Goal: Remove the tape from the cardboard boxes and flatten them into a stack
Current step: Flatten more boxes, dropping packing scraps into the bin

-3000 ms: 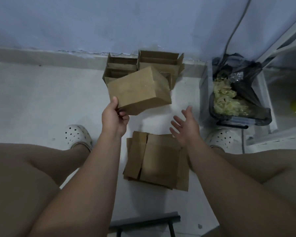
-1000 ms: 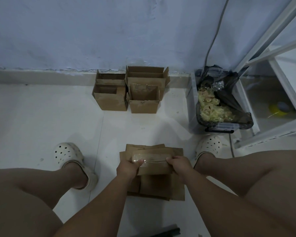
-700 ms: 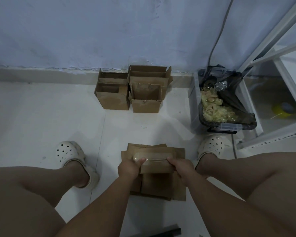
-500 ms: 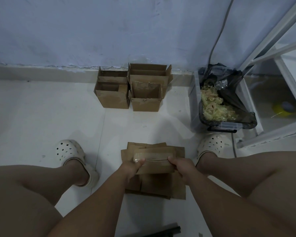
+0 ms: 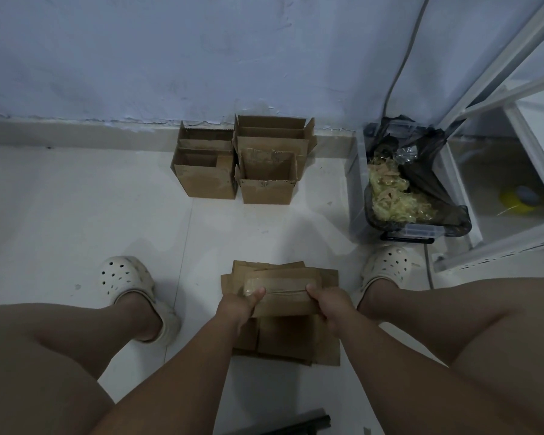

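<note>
A small brown cardboard box (image 5: 282, 293) with clear tape along its top seam is held between my knees. My left hand (image 5: 238, 304) grips its left end, thumb on the tape. My right hand (image 5: 328, 304) grips its right end. Under the box a stack of flattened cardboard (image 5: 291, 343) lies on the white floor. Several open cardboard boxes (image 5: 242, 161) stand against the wall ahead.
A clear bin lined with a black bag (image 5: 418, 189) holds crumpled tape at the right, beside a white metal rack (image 5: 496, 98). My feet in white clogs (image 5: 129, 284) flank the stack. A dark bar (image 5: 299, 426) lies at the bottom edge.
Three seconds ago my left hand held the box up near the wall boxes and my right hand was open. Both hands now grip it low over the stack, nearly still in the last second.
</note>
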Demonstrator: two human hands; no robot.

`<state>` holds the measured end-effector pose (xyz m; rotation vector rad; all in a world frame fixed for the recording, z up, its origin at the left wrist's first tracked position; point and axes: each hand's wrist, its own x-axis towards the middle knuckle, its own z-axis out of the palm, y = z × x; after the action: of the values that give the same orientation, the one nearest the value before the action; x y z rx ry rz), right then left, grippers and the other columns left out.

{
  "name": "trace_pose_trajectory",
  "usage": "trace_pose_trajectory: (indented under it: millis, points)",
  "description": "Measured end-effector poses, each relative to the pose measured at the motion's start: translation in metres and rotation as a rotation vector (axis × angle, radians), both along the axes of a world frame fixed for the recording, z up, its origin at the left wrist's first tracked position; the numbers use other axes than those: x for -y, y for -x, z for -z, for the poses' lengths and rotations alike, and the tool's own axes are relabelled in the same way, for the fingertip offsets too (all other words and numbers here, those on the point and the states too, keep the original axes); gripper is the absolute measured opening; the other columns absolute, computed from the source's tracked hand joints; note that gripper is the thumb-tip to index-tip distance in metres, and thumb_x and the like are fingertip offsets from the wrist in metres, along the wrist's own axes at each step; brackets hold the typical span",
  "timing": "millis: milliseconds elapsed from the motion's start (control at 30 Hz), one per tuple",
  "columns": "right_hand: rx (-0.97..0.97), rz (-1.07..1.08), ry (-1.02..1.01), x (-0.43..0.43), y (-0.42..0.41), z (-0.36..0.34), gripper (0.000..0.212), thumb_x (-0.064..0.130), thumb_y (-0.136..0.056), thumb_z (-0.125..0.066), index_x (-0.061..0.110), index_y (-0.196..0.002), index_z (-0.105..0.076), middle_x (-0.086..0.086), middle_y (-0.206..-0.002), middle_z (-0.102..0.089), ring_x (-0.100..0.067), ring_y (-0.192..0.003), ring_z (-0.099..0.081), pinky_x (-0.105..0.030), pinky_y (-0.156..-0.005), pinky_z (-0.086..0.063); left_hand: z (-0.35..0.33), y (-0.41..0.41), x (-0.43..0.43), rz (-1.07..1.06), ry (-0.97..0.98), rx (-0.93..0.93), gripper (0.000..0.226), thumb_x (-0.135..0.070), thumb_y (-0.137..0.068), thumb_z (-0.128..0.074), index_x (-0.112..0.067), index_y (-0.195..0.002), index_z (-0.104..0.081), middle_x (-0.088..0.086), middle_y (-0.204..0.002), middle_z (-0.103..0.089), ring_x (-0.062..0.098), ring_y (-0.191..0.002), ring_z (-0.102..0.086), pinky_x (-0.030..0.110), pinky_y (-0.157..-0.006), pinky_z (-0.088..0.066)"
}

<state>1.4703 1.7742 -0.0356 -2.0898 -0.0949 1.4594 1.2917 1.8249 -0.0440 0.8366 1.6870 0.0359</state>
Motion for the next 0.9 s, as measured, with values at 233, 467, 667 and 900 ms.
trace_pose_trajectory:
  millis: [233,467,667,900]
  points:
    - [0.038,-0.064,0.038,-0.001,-0.004,-0.004,0.051,0.026,-0.088,-0.067,-0.007,-0.125,-0.054,-0.019,-0.119,-0.060,-0.030,-0.102,-0.056,-0.038,-0.091,-0.047,-0.005,-0.003,0.000,0.051,-0.010,-0.074,0.070,-0.052,-0.083,-0.063,0.003,-0.125,-0.052,0.019,-0.127,-0.056,0.034,-0.114,-0.053,0.034,-0.088,-0.044]
    - [0.034,-0.076,0.003,0.002,-0.008,-0.006,0.053,0.027,-0.085,-0.070,-0.008,-0.122,-0.056,-0.019,-0.122,-0.061,-0.032,-0.109,-0.059,-0.042,-0.099,-0.047,-0.008,-0.004,-0.003,0.163,-0.038,-0.158,0.069,-0.055,-0.088,-0.055,-0.002,-0.131,-0.050,0.016,-0.130,-0.056,0.032,-0.119,-0.052,0.033,-0.093,-0.042]
    - [-0.146,0.130,-0.029,0.005,-0.004,-0.014,0.026,0.009,-0.101,-0.042,-0.005,-0.117,-0.057,-0.012,-0.091,-0.062,-0.018,-0.076,-0.057,-0.031,-0.078,-0.050,-0.011,-0.004,0.006,0.227,-0.413,-0.277,0.059,-0.040,-0.086,-0.065,-0.008,-0.131,-0.045,0.015,-0.125,-0.052,0.031,-0.113,-0.051,0.036,-0.091,-0.043]
    - [-0.208,0.175,0.024,-0.002,0.001,-0.012,0.010,0.006,-0.096,-0.053,0.001,-0.095,-0.061,-0.009,-0.080,-0.061,-0.018,-0.071,-0.057,-0.025,-0.054,-0.046,-0.001,-0.024,0.037,0.977,-0.866,-0.354,0.059,-0.021,-0.091,-0.054,-0.038,-0.142,-0.029,0.005,-0.148,-0.024,0.024,-0.135,-0.024,0.032,-0.107,-0.032]
